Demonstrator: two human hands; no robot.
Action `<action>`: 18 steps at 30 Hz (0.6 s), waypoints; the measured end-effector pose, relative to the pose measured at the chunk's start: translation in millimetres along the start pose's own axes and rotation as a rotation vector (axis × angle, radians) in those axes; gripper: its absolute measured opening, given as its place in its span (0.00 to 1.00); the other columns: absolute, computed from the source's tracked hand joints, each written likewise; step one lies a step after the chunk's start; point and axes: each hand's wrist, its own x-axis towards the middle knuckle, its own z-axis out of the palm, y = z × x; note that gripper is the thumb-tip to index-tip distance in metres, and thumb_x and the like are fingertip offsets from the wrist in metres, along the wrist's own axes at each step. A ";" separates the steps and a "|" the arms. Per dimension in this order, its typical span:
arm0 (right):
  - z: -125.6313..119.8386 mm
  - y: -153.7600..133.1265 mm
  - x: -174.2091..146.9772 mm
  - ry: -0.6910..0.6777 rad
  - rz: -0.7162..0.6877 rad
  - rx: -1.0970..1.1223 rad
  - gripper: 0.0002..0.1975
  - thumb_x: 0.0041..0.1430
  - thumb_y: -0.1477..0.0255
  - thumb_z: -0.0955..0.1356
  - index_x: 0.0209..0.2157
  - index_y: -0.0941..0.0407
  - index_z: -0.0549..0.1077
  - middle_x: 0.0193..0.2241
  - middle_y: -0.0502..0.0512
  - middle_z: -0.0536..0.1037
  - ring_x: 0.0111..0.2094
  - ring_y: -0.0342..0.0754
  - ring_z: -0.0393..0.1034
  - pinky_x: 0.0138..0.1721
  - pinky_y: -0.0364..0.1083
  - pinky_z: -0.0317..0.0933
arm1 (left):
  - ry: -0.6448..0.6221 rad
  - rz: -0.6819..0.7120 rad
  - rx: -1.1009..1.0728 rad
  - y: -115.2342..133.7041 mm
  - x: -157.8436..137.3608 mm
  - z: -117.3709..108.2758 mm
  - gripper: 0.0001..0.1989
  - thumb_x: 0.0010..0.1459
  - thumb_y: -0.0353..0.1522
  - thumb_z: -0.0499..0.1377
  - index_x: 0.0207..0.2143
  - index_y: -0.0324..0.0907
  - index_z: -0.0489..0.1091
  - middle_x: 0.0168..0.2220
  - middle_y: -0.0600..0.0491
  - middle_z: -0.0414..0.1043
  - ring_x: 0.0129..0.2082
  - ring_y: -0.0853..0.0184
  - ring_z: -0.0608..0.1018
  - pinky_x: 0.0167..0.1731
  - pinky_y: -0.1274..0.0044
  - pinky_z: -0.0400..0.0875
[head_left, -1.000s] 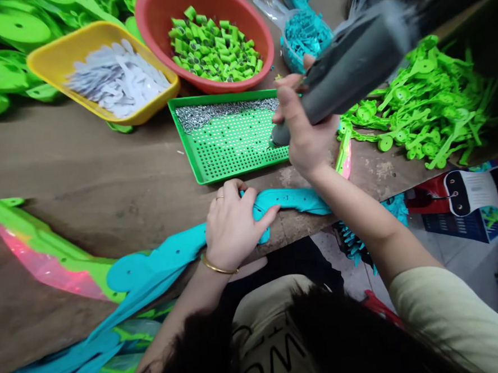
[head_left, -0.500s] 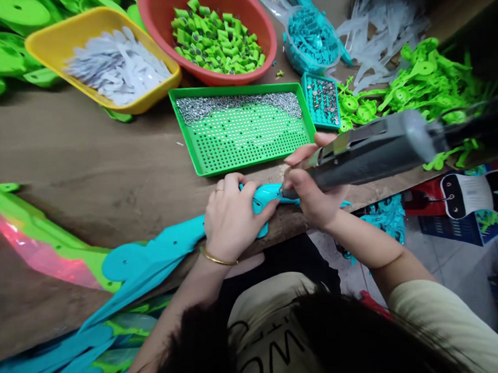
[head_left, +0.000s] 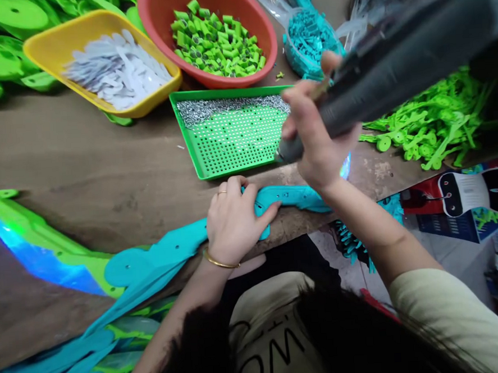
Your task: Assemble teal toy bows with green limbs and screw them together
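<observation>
My left hand (head_left: 234,215) is closed on the handle part of a long turquoise plastic toy (head_left: 180,241) lying along the table edge. The toy's far left section is green with a lit blue panel (head_left: 42,250). Its right arm (head_left: 292,198) stretches past my thumb and passes behind my right forearm. My right hand (head_left: 319,131) is wrapped round a dark grey electric screwdriver (head_left: 393,59), held in the air with its tip over the right front corner of the green perforated tray (head_left: 226,168). Silver screws (head_left: 227,108) lie along the tray's back side.
Behind the tray stand a yellow basin (head_left: 38,50) of white strips and a red bowl (head_left: 154,23) of green cylinders. A clear tub (head_left: 307,42) holds small turquoise parts. Green parts (head_left: 430,119) are heaped at right. Turquoise and green pieces (head_left: 73,355) fill the lower left.
My right hand has lifted the screwdriver off the turquoise toy, up towards the tray. The left hand stays on the toy. The panel's light has turned from red to blue.
</observation>
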 end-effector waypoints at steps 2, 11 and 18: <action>14.9 8.7 19.3 0.134 0.005 0.059 0.13 0.61 0.56 0.64 0.39 0.50 0.67 0.33 0.49 0.74 0.27 0.41 0.71 0.34 0.46 0.73 | 0.001 -0.008 0.013 0.2 -0.1 0.3 0.21 0.58 0.49 0.55 0.43 0.43 0.73 0.44 0.45 0.67 0.44 0.54 0.70 0.38 0.67 0.66; 30.2 45.5 27.1 0.099 -0.015 0.193 0.16 0.53 0.54 0.71 0.34 0.52 0.71 0.28 0.46 0.74 0.30 0.42 0.75 0.36 0.45 0.74 | 0.005 -0.002 0.026 1.0 -1.5 2.1 0.22 0.59 0.49 0.55 0.44 0.43 0.73 0.44 0.46 0.68 0.45 0.54 0.71 0.40 0.66 0.66; 16.4 18.8 29.4 0.143 0.019 0.203 0.19 0.52 0.52 0.71 0.38 0.51 0.71 0.33 0.48 0.77 0.29 0.41 0.75 0.34 0.43 0.74 | 0.001 -0.006 0.042 0.3 -1.9 0.5 0.22 0.59 0.49 0.55 0.45 0.44 0.73 0.44 0.47 0.68 0.45 0.55 0.71 0.40 0.67 0.66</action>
